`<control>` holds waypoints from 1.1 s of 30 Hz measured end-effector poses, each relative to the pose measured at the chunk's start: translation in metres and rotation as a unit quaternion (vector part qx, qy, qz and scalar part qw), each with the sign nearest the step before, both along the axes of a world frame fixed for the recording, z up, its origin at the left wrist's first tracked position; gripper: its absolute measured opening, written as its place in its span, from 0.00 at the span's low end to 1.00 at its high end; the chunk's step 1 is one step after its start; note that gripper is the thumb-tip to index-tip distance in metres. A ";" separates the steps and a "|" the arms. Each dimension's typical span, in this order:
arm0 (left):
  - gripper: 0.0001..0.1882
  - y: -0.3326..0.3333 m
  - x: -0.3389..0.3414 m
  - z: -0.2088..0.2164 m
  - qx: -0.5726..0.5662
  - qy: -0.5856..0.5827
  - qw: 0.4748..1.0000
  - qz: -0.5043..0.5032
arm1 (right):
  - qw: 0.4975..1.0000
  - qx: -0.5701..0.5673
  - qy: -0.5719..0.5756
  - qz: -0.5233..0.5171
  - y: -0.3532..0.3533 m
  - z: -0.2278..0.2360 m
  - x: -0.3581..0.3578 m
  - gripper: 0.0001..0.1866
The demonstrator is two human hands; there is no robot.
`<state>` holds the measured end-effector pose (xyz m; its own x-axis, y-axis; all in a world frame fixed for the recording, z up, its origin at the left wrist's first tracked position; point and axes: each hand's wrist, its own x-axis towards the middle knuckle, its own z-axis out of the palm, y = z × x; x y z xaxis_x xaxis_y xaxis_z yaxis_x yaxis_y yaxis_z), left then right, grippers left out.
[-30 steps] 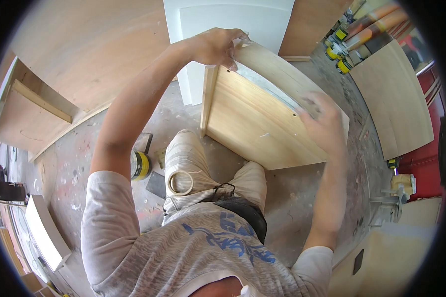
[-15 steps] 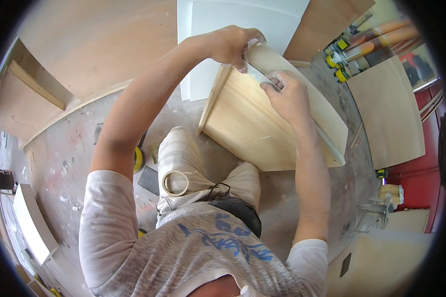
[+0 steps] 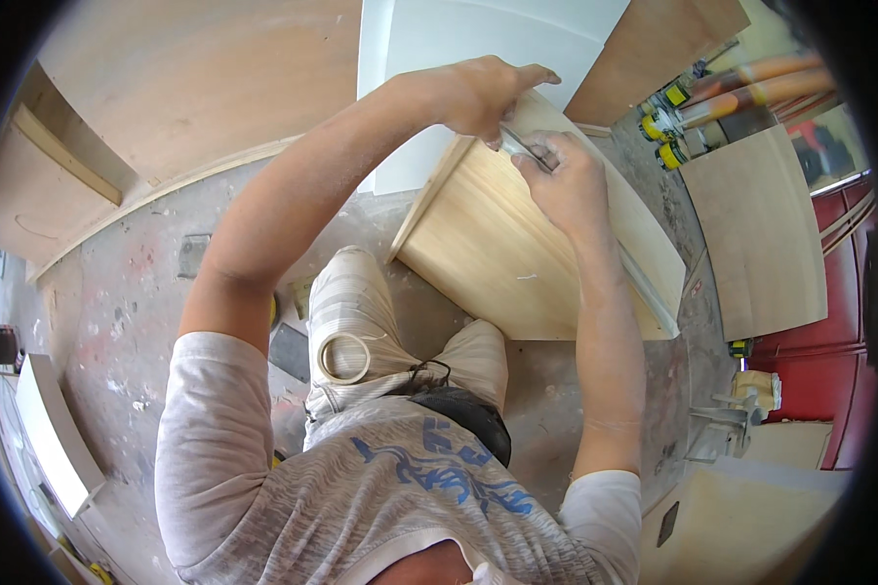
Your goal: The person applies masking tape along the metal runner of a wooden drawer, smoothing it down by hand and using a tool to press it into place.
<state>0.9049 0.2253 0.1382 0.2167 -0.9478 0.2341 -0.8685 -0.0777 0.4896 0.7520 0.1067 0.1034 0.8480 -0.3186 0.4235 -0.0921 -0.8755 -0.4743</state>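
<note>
A pale wooden box-like piece (image 3: 478, 244), with a raised lip along its near-left side, stands in front of my knees. Across its upper edge lies a thin grey flat strip (image 3: 523, 149), whose exact kind I cannot make out. My right hand (image 3: 568, 180) is closed, pinching the strip's near end between thumb and curled fingers. At the far corner, my left hand (image 3: 483, 96) has its thumb and lower fingers at the strip's other end, while a finger stretches over the wood. Part of that grip is hidden behind the hand.
A cream ring-shaped roll (image 3: 344, 359) rests on my thigh. White panels (image 3: 478, 44) stand just beyond the wooden piece. To the right are a curved wooden panel (image 3: 756, 234) and several yellow-labelled cans (image 3: 671, 154). A dark flat block (image 3: 193, 255) lies on the stained floor.
My left hand has slid slightly right along the far corner, with a finger now extended. The strip between my hands looks tilted and narrower. My right hand keeps nearly the same place.
</note>
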 end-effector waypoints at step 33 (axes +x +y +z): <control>0.53 0.008 0.007 -0.006 -0.047 0.076 0.996 -0.009 | 0.992 -0.031 0.118 -0.044 0.013 0.037 0.008 0.27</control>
<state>0.9117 0.2335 0.1318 0.2396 -0.9271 0.2882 -0.7850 -0.0103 0.6194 0.7604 0.1195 0.1403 0.8959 -0.3759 0.2368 -0.2722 -0.8857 -0.3761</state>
